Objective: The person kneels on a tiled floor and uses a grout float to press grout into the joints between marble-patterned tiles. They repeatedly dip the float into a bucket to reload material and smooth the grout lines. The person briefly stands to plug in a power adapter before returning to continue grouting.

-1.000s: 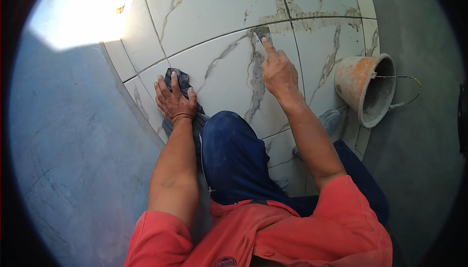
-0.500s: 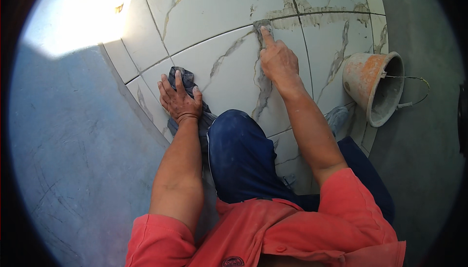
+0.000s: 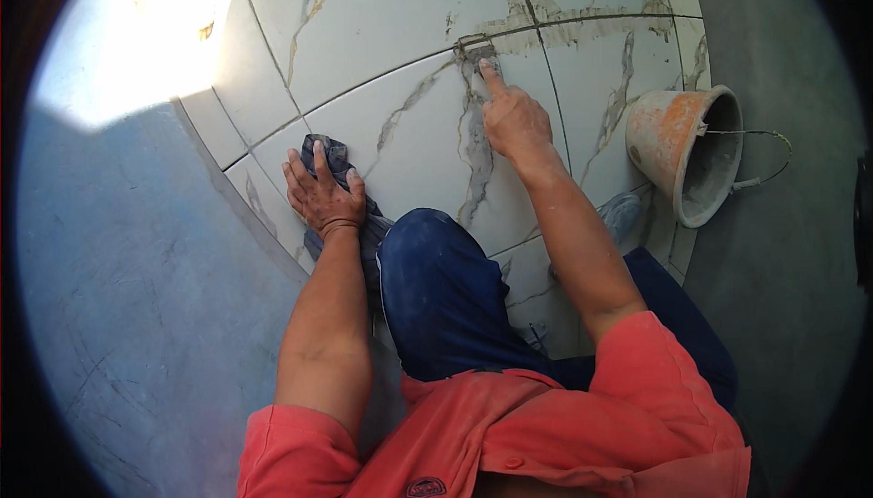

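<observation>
My right hand [image 3: 516, 120] is closed, its index finger stretched along a small flat grey scraper [image 3: 482, 54]. The scraper's blade lies on a white marble-patterned tile [image 3: 409, 171], close to the dark joint [image 3: 391, 73]. Grey grout [image 3: 473, 40] sits along the joint just beyond the blade. The scraper's handle, if there is one, is hidden by the hand. My left hand [image 3: 323, 196] rests with fingers spread on a crumpled dark cloth [image 3: 335, 152], near the left edge of the tiles.
A dirty orange and grey bucket [image 3: 659, 139] lies tipped at the right, its wire handle [image 3: 773, 137] outward. Grey smears [image 3: 582, 36] mark tiles around the far joints. Smooth grey-blue floor [image 3: 155, 271] borders the tiles on the left. My bent knee [image 3: 441, 271] stands between my arms.
The right hand has drawn the scraper slightly back from the joint, and a grey smear of grout now shows there. The left hand stays on the cloth. The whole view has shifted a little.
</observation>
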`<state>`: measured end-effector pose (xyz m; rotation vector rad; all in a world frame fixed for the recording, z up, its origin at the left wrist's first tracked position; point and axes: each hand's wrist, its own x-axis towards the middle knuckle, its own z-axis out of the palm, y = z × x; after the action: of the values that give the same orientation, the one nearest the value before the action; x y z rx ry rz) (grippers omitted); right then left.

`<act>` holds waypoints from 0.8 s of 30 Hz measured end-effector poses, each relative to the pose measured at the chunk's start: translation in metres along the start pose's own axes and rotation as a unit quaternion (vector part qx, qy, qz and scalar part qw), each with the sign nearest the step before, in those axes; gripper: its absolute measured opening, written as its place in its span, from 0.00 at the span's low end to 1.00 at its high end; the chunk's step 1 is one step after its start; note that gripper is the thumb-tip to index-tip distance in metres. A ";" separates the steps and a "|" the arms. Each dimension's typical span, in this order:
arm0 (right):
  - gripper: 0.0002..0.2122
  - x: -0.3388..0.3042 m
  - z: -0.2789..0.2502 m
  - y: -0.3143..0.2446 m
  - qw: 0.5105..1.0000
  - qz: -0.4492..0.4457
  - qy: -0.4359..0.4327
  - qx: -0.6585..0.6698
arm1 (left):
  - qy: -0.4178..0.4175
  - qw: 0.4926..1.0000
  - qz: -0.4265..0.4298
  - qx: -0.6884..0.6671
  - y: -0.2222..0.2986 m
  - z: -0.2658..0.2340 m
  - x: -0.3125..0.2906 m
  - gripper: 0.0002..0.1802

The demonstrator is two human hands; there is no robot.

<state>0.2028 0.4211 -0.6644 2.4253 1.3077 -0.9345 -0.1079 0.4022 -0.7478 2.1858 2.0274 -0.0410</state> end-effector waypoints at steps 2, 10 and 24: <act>0.29 0.000 -0.004 0.010 0.999 -0.010 0.026 0.018 | 0.002 1.000 -0.001 0.004 0.001 0.001 0.002 0.46; 0.28 0.009 -0.020 0.015 1.000 -0.004 0.003 -0.014 | -0.005 1.000 0.002 0.002 0.003 -0.003 0.002 0.44; 0.28 0.005 -0.035 -0.017 0.999 -0.015 0.015 0.036 | 0.003 1.000 0.002 -0.003 0.001 0.002 0.001 0.46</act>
<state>0.2062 0.4511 -0.6391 2.4885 1.3470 -0.9727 -0.1066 0.4031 -0.7494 2.1882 2.0237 -0.0270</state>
